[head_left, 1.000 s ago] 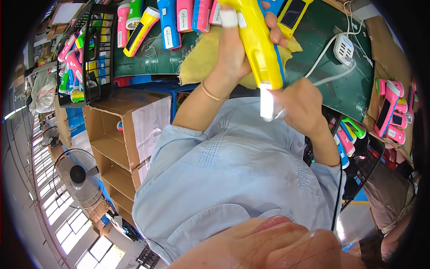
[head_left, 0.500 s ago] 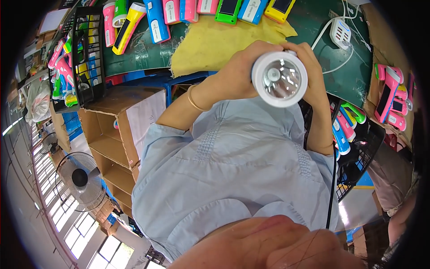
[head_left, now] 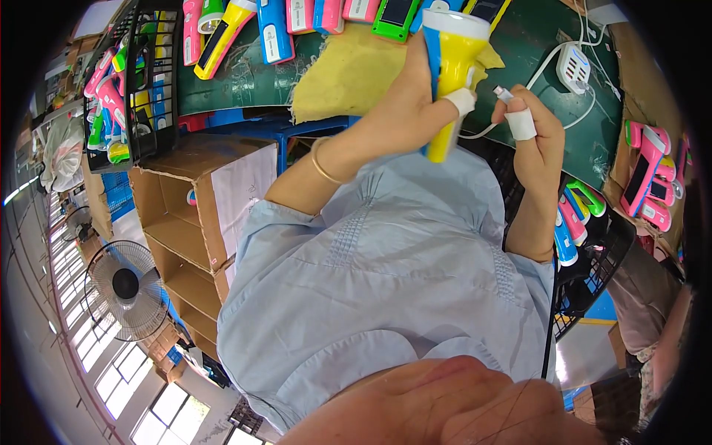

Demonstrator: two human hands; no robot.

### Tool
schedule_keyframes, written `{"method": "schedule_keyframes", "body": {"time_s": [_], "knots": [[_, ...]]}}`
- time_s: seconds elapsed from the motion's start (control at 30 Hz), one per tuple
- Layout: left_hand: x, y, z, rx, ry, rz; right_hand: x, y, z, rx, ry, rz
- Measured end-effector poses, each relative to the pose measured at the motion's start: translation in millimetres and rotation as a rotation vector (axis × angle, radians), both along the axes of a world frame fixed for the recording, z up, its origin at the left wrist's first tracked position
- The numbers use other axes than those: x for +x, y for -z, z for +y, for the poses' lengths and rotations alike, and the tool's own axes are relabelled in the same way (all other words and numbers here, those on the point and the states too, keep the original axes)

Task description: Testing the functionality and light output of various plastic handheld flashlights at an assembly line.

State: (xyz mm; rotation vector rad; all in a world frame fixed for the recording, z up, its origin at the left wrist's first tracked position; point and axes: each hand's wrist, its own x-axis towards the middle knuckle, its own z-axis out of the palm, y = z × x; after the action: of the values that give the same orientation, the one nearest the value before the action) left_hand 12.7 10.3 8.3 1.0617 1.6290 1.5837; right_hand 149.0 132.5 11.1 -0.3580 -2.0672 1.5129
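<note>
My left hand (head_left: 408, 111) is wrapped round a yellow and blue flashlight (head_left: 461, 59) with a white head ring. Its head points to the far side, and its narrow handle comes down past my thumb, which has white tape on it. Just right of it, my right hand (head_left: 540, 137) pinches a white cable plug (head_left: 503, 94) between thumb and fingers, apart from the flashlight. White tape wraps that thumb too. Beneath my left hand lies a yellow cloth (head_left: 341, 78) on the green table (head_left: 230, 93).
Several coloured flashlights (head_left: 276, 33) line the table's far side. A white multi-port charger (head_left: 573, 68) with cables lies at the right. Black baskets (head_left: 152, 144) of flashlights stand on both sides. A cardboard shelf box (head_left: 174, 170) and a fan (head_left: 126, 285) are at the left.
The flashlight has turned from its lens facing me to its head pointing away. My right hand has come off it to the right, and a cable plug now shows in its fingers.
</note>
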Motion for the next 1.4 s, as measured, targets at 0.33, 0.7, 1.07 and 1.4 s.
{"method": "schedule_keyframes", "body": {"time_s": [0.33,0.7,1.07,1.4], "knots": [[-6,0,8,-0.089,0.049,0.107,-17,-16,-3,0.202,0.005,-0.034],[5,0,15,-0.161,-0.159,0.249,-20,-24,-18,0.42,0.233,-0.254],[3,22,27,-0.037,-0.233,0.458,-33,-9,-11,0.547,0.286,-0.185],[-31,4,32,0.25,-0.047,-0.665,2,-2,-1,0.112,0.336,-0.103]]}}
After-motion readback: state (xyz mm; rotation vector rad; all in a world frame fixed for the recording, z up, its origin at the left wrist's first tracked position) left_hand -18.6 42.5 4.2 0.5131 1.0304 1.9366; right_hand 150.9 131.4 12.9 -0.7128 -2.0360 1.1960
